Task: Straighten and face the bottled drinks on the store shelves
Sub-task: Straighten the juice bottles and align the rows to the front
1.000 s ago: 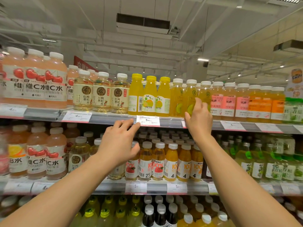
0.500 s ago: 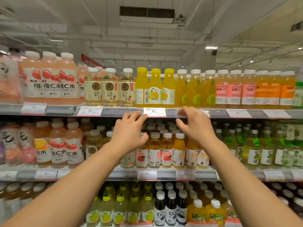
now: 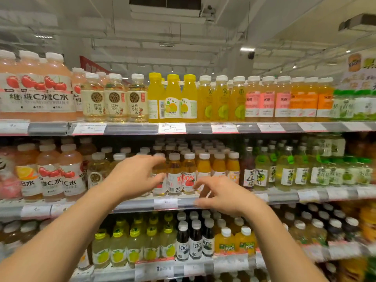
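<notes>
At mid-frame, the apple bottles (image 3: 175, 176) stand on the middle shelf (image 3: 142, 204). The left hand (image 3: 132, 178) is spread open just before them; the right hand (image 3: 221, 195), fingers loosely curled, holds nothing. Full, rigid and likely fairly heavy, with slick labels, each bottle is best gripped round the body below the cap and turned upright.

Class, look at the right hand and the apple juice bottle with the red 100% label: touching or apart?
Cannot tell. In the head view the right hand's blurred, curled fingertips overlap the edge of the apple juice bottle, with no plain contact or gap.
</notes>
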The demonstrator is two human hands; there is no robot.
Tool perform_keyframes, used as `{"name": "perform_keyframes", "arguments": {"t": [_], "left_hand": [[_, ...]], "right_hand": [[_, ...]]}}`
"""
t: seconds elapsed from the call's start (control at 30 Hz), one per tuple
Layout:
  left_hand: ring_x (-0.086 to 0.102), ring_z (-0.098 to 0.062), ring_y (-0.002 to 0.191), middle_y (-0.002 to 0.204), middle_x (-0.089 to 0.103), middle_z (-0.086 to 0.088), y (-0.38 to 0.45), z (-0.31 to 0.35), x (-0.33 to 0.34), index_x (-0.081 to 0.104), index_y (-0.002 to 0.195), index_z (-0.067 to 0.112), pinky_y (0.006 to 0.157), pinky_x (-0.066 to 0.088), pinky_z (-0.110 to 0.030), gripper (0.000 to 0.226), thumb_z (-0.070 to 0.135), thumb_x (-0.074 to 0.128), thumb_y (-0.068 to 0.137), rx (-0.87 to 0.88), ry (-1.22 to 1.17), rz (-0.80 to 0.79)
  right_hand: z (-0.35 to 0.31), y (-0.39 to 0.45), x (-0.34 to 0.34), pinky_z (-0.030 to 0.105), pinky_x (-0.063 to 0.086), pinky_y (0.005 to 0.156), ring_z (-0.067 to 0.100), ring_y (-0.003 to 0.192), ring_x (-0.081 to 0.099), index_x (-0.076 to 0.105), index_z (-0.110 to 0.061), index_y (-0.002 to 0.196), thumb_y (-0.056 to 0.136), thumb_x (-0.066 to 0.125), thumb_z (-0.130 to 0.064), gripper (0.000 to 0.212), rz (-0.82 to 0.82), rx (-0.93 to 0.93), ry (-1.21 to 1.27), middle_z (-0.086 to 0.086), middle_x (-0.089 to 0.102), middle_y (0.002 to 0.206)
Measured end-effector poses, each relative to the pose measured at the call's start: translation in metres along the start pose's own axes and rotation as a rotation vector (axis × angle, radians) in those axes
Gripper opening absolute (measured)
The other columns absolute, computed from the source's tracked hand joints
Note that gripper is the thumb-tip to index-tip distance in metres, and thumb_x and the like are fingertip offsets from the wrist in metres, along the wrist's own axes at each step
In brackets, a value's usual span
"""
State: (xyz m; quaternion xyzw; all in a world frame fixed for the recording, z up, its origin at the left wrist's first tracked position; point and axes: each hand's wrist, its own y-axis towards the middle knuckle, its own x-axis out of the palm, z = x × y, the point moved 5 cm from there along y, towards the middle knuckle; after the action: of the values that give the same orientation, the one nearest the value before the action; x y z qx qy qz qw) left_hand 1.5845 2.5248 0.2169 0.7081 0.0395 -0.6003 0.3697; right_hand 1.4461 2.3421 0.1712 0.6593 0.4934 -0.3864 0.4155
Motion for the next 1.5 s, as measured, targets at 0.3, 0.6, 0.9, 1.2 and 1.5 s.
{"name": "perform_keyframes", "arguments": {"t": [0.3, 0.6, 0.9, 1.2, 1.5], "left_hand": [[0.063, 0.010, 0.091, 0.100, 0.072, 0.024, -0.092, 0.000, 0.039, 0.067, 0.119, 0.039, 0.083, 0.056, -0.025, 0.041, 0.060, 0.052, 0.088, -0.002, -0.329, -0.183], [0.064, 0.005, 0.091, 0.099, 0.072, 0.019, -0.138, -0.035, 0.014, 0.066, 0.124, 0.035, 0.084, 0.056, -0.026, 0.040, 0.055, 0.053, 0.092, -0.106, -0.367, -0.135], [0.063, 0.011, 0.092, 0.097, 0.071, 0.024, -0.190, -0.082, -0.033, 0.067, 0.121, 0.039, 0.081, 0.053, -0.017, 0.030, 0.049, 0.057, 0.094, -0.269, -0.358, -0.041], [0.064, 0.009, 0.094, 0.102, 0.072, 0.022, -0.274, -0.126, -0.059, 0.067, 0.123, 0.035, 0.087, 0.056, -0.025, 0.034, 0.051, 0.057, 0.095, -0.481, -0.295, 0.009], [0.063, 0.012, 0.098, 0.102, 0.072, 0.024, -0.344, -0.161, -0.074, 0.069, 0.120, 0.036, 0.087, 0.053, -0.017, 0.027, 0.045, 0.059, 0.096, -0.574, -0.361, 0.081]], "right_hand": [[-0.014, -0.037, 0.072, 0.028, 0.057, 0.083, 0.004, 0.090, 0.066, 0.060, -0.043, 0.128, 0.086, 0.069, -0.055, 0.044, -0.052, -0.028, 0.232, -0.013, 0.070, 0.102], [-0.059, -0.021, 0.079, 0.016, 0.053, 0.086, -0.007, 0.097, 0.066, 0.066, -0.048, 0.112, 0.087, 0.075, -0.048, 0.026, 0.127, -0.115, 0.324, -0.026, 0.073, 0.100], [-0.138, 0.001, 0.098, 0.016, 0.052, 0.084, -0.009, 0.098, 0.063, 0.064, -0.049, 0.108, 0.090, 0.072, -0.046, 0.020, 0.127, -0.281, 0.373, -0.029, 0.070, 0.100], [-0.212, 0.011, 0.142, 0.010, 0.048, 0.075, -0.006, 0.091, 0.067, 0.065, -0.046, 0.108, 0.092, 0.074, -0.038, 0.020, 0.031, -0.430, 0.421, -0.026, 0.072, 0.094], [-0.275, 0.001, 0.175, 0.018, 0.057, 0.082, -0.007, 0.094, 0.067, 0.064, -0.045, 0.112, 0.092, 0.070, -0.045, 0.022, -0.056, -0.461, 0.388, -0.024, 0.072, 0.099]]}}
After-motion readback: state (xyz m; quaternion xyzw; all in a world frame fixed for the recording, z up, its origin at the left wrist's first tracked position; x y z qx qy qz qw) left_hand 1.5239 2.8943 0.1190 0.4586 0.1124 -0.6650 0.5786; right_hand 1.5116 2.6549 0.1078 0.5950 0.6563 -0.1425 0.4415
